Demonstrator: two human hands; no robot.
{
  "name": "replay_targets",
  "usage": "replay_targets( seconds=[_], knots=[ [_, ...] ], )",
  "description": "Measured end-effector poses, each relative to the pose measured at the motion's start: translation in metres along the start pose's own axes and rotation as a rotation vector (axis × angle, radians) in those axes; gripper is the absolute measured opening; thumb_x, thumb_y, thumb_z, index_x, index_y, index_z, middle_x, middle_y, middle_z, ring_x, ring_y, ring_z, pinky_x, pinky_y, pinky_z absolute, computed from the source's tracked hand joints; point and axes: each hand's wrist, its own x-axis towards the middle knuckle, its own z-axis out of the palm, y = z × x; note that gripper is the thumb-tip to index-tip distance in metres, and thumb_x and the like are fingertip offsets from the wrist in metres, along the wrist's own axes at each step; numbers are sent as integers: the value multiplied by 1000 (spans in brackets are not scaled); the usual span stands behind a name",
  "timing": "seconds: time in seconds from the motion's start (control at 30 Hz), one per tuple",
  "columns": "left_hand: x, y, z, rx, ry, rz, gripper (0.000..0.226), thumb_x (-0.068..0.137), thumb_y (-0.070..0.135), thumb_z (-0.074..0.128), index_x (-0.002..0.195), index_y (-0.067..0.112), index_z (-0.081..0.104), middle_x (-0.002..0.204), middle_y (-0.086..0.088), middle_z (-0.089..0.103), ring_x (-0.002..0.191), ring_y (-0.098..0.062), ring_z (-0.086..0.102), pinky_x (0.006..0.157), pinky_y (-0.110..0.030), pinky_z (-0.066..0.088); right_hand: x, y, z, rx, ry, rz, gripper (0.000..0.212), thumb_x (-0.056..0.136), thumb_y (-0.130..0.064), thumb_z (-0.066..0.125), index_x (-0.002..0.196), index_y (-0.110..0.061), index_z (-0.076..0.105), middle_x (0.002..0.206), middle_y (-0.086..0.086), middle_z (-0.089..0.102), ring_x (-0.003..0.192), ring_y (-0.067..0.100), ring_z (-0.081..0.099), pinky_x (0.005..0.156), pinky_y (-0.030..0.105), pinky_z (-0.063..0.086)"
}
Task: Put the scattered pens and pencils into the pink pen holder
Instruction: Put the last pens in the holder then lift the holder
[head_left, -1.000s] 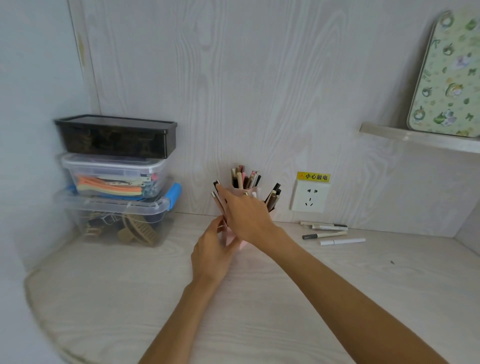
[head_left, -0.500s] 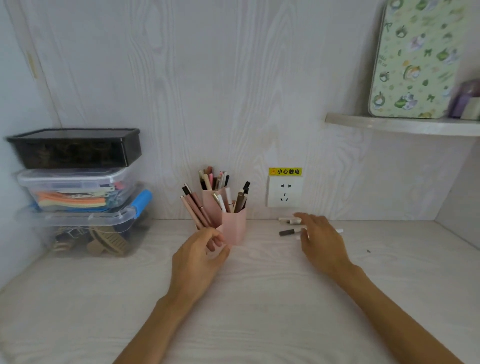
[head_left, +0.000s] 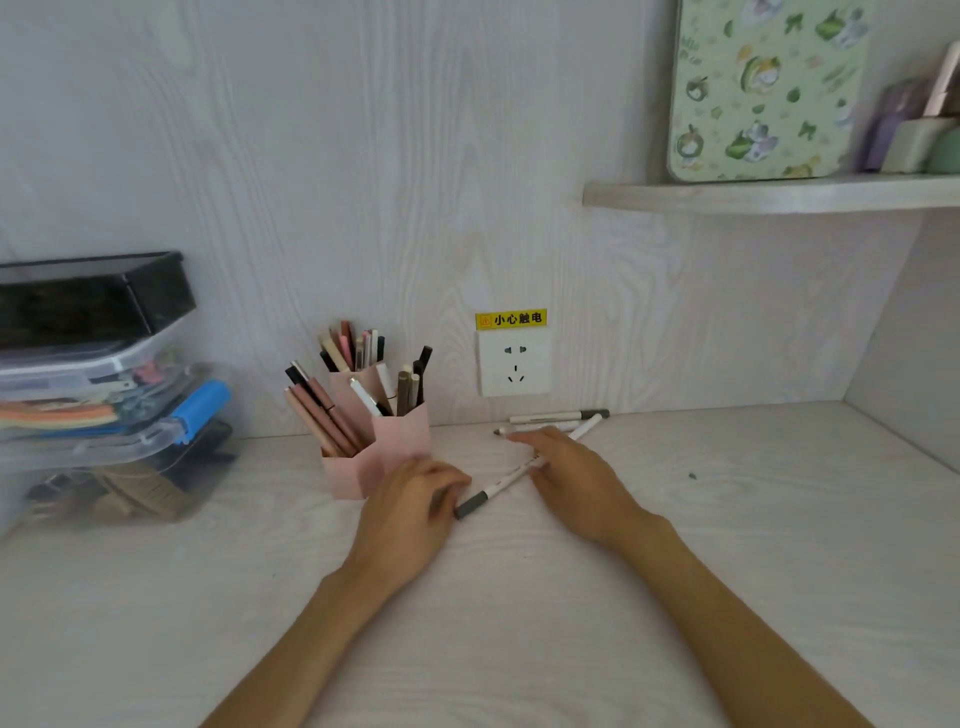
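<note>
— Pale wood-grain everywhere: wall, shelf (head_left: 769, 193) and table (head_left: 727, 545). Where does the pink pen holder (head_left: 382, 447) stand?

— On the table near the back wall, left of the wall socket (head_left: 514, 362). It has several compartments, all bristling with pens and pencils.

— And the loose ones?

— One white pen with a grey cap (head_left: 511, 480) lies slanted between the two hands, cap end toward the left hand. Two more pens (head_left: 558, 417) lie against the wall under the socket, just beyond the right hand's fingertips.

— How is the right hand (head_left: 569, 475) posed?

— Palm down, forearm coming in from the lower right, fingers stretched toward the wall. Its grip is on the white pen's barrel, thumb side pinching it; the far end of the pen sticks out past the fingers.

— The left hand (head_left: 410, 512)?

— Just in front of the holder, fingers curled loosely, nearly touching its lower wall. I cannot tell if that grip holds anything; the pen's grey cap sits right beside its fingers.

— Further out?

— Stacked plastic boxes (head_left: 104, 395) at far left; a green patterned tin (head_left: 763, 88) leaning on the shelf.
</note>
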Motion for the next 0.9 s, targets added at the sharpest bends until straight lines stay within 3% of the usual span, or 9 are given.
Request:
replay_targets(
  seconds=[0.1,0.2,0.37,0.53,0.67,0.77,0.9],
  knots=[
    [-10,8,-10,-50,9,-43,22,96,35,44,106,35,63,102,19,59,92,-1,49,69,-20,38,1,-1,1,62,63,-10,33,84,-13,60,114,-26,59,111,-4,61,101,13,58,86,33,50],
    [-17,13,-16,11,-48,-42,22,86,51,54,103,39,60,98,21,56,88,1,48,64,-17,37,1,-5,3,113,77,9,23,81,-21,66,103,-28,65,101,-5,68,94,6,61,86,24,49],
    [-23,1,-33,-88,-26,-126,14,83,36,66,97,40,64,86,28,60,79,5,56,65,-17,41,-2,-8,4,123,93,24,21,80,-29,68,100,-31,66,104,-11,68,98,2,59,89,25,48],
    [-25,8,-83,-357,421,-153,24,76,23,75,93,36,64,84,22,69,76,5,63,66,-16,50,-1,-2,8,-8,85,14,31,85,-31,60,117,-29,58,124,-13,55,122,6,41,93,18,31],
    [-11,17,-134,-431,718,-101,30,71,21,79,97,23,63,84,15,70,76,2,67,70,-13,51,0,0,11,-77,80,39,34,87,-31,56,120,-24,55,126,-7,52,123,13,40,100,28,32],
    [0,18,-157,-324,721,-71,26,72,21,80,92,17,65,82,11,69,74,2,66,68,-9,49,1,0,12,-85,62,49,34,88,-32,54,121,-23,55,128,-6,51,124,14,40,102,30,33],
    [17,16,-167,-87,514,-74,18,70,30,79,80,19,69,74,9,68,66,1,64,63,-8,48,2,0,11,-97,51,48,34,88,-32,53,121,-23,54,128,-6,50,125,14,40,102,29,32]
  ],
)
